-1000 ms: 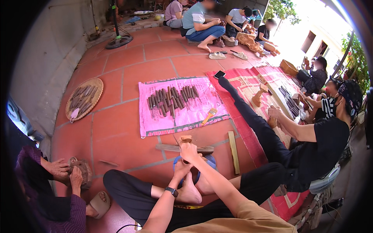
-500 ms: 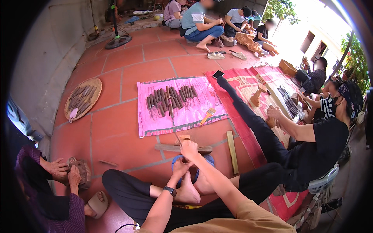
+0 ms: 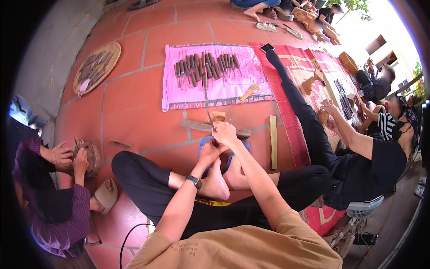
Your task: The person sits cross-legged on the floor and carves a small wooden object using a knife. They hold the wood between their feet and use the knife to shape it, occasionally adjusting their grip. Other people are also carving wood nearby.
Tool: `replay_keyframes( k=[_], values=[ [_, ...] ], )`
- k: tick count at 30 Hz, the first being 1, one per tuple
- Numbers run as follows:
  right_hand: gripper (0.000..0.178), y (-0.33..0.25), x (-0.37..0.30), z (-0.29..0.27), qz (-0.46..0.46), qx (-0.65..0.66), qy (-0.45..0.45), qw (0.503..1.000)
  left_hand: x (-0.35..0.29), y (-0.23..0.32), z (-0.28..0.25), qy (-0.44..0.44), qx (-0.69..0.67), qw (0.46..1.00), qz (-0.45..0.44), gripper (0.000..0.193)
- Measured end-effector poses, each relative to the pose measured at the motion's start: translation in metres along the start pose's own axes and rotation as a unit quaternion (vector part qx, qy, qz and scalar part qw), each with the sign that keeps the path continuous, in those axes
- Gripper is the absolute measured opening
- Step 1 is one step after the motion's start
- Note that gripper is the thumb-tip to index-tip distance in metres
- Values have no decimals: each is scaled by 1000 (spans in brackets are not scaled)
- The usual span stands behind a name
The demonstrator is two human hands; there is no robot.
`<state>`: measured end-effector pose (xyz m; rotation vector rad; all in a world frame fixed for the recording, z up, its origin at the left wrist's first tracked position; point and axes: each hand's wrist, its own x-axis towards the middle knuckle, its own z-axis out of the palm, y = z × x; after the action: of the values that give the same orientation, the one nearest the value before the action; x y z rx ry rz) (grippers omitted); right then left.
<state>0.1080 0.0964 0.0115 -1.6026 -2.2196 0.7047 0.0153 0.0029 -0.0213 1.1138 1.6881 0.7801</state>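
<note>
Both of my hands are together in front of my crossed legs, over my bare feet and blue sandals (image 3: 247, 144). My right hand (image 3: 225, 134) is closed around a slim metal-bladed carving tool (image 3: 210, 120), its blade slanting up and away from me. Just below it and to the left, my left hand (image 3: 209, 153), with a dark watch on its wrist, is curled closed; what lies in its fingers is hidden. Beyond my hands, a small light-brown wooden block (image 3: 218, 116) lies against a long dark wooden bar (image 3: 197, 125) on the tiles.
Ahead lies a pink sheet (image 3: 174, 101) bearing several dark-handled tools (image 3: 205, 67) and a brush (image 3: 249, 93). A round woven tray (image 3: 115, 58) of tools is far left. A pale wooden strip (image 3: 273, 142) lies right. People sit close on both sides; one leg stretches across the red mat (image 3: 291, 130).
My view has tilted down, so the floor and sheet sit higher in the picture. The blade in my right hand now points more steeply away and looks shorter. My hands stay together.
</note>
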Motion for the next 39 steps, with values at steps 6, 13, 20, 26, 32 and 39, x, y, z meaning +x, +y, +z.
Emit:
replay_keyframes(
  k=[6, 13, 20, 26, 32, 39],
  values=[
    [20, 17, 19, -5, 63, 35, 48, 996, 7, -3, 3, -36, -33, 998, -28, 77],
    [2, 49, 3, -11, 99, 450, -71, 885, 0, 7, -1, -14, -52, 999, 2, 74],
    [7, 55, -8, -9, 62, 436, -94, 893, -1, 7, -2, -12, -28, 999, -13, 77],
    [10, 56, 20, -3, 90, 362, 76, 925, -4, 12, -4, -8, -18, 1000, -15, 74],
    [9, 66, 69, -14, 194, 408, 73, 889, -14, 3, 18, 119, 45, 990, 61, 72],
    [9, 102, 134, 24, 255, 383, 11, 888, -15, 8, 16, 114, 8, 992, 61, 67]
  ],
)
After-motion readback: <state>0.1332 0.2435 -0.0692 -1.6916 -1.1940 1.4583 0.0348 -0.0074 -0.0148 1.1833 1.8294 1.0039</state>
